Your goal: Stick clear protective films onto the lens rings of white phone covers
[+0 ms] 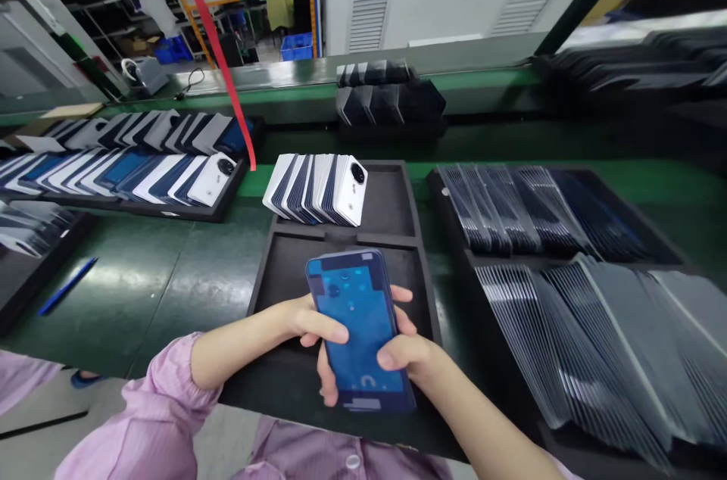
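In the head camera's view, a person's left hand (310,323) and right hand (419,356) clamp a blue phone-shaped panel (360,313), thumbs on its face, above the near compartment of a black tray (391,196) on the green desk (210,253). White and dark panels (318,188) lean in a row in the far compartment.

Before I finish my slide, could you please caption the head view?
Both hands hold a blue panel over a tray, other panels leaning in its far compartment.
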A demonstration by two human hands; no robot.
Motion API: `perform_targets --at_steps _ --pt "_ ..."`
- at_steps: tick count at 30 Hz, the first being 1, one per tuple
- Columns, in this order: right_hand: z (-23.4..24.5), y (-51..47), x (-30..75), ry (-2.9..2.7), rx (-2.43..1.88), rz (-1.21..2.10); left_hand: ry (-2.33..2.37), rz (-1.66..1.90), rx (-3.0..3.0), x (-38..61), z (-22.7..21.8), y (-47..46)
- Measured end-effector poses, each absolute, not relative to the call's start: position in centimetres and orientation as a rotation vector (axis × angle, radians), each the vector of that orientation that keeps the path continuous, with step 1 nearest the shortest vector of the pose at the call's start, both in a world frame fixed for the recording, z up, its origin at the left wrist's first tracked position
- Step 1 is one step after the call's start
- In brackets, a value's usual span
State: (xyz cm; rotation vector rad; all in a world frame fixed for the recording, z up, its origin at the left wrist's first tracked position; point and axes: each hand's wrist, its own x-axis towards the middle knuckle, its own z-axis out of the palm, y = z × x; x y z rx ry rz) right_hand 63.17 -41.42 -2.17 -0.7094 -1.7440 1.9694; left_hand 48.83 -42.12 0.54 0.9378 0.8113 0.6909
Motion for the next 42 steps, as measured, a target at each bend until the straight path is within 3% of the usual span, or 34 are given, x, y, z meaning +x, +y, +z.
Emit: perform_targets --at_steps 3,7,13,19,27,42 --pt "-1.6 -41.5 63.3 -1.601 -0.654 2.164 0.596 0.672 0.797 46.5 -0.2 -40.9" --pt "-2.2 -41.1 63.3 -1.592 -1.100 1.785 0.836 0.778 0.708 44.2 -1.1 -39.6" --pt "-3.3 -41.6 61.9 -1.425 -1.326 1.313 0.857 0.768 0.537 45.1 -1.3 -40.0" --pt "-2.7 -41.4 61.9 -1.354 -1.020 1.578 0.812 0.700 0.637 45.1 -1.6 -41.0" --pt "-2.7 -41.9 62.1 -1.324 -1.023 1.477 0.592 0.763 0.613 44.4 -2.8 -41.0" --pt "-2.2 -41.8 62.0 -1.355 -0.955 1.376 0.625 0.801 0.622 44.2 -3.1 -41.3"
